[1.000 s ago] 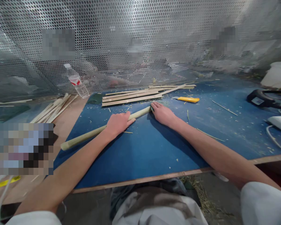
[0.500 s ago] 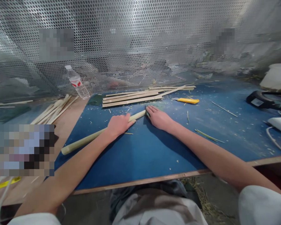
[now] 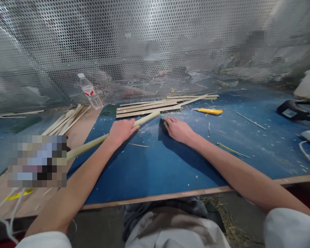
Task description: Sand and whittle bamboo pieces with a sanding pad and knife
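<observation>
Bamboo pole [image 3: 147,120]: far end swung away from my right hand [image 3: 178,130], now just short of the wooden strips [image 3: 147,110]. Left hand [image 3: 121,131] grips it over the blue desk [image 3: 150,172]; right hand lies open, empty.

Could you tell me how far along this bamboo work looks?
Flat bamboo strips already lie stacked on the blue mat. In hand, the left hand holds a round bamboo pole; the right hand rests beside it. The pole is unsplit; the yellow utility knife lies apart.
</observation>
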`<action>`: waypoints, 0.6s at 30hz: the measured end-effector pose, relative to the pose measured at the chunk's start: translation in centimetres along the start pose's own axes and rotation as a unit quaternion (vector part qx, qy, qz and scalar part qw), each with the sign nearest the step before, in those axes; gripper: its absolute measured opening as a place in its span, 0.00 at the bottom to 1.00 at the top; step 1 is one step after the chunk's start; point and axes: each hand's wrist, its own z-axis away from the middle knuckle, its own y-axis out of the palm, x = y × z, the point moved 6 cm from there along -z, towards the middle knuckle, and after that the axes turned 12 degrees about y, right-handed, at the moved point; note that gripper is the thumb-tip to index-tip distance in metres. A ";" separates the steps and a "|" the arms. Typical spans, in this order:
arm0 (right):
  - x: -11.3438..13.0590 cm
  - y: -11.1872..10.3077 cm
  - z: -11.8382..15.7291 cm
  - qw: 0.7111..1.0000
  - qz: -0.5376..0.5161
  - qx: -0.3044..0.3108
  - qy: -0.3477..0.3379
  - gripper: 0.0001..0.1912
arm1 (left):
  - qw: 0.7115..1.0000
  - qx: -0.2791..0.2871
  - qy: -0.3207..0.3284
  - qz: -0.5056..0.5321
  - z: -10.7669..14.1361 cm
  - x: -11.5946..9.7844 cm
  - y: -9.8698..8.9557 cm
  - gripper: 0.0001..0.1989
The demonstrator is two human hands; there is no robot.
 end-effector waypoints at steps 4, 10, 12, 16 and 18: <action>-0.4 -0.2 -0.1 1.000 0.004 0.001 0.016 0.25 | 1.000 -0.011 0.000 -0.017 -0.1 -0.1 0.1 0.24; -0.6 -0.6 -0.1 0.999 0.013 0.007 0.029 0.24 | 1.000 0.000 -0.006 -0.025 0.0 0.0 0.1 0.24; -0.6 -0.5 -0.1 1.000 0.010 0.007 0.024 0.24 | 1.000 0.008 -0.002 -0.029 0.1 -0.1 0.1 0.24; -0.7 -0.3 -0.2 1.000 0.007 0.006 0.018 0.23 | 1.000 0.000 -0.003 -0.023 0.0 -0.3 0.3 0.23; -0.6 -0.2 -0.2 1.000 0.011 0.007 0.012 0.23 | 1.000 0.019 -0.010 -0.022 -0.1 -0.2 0.7 0.23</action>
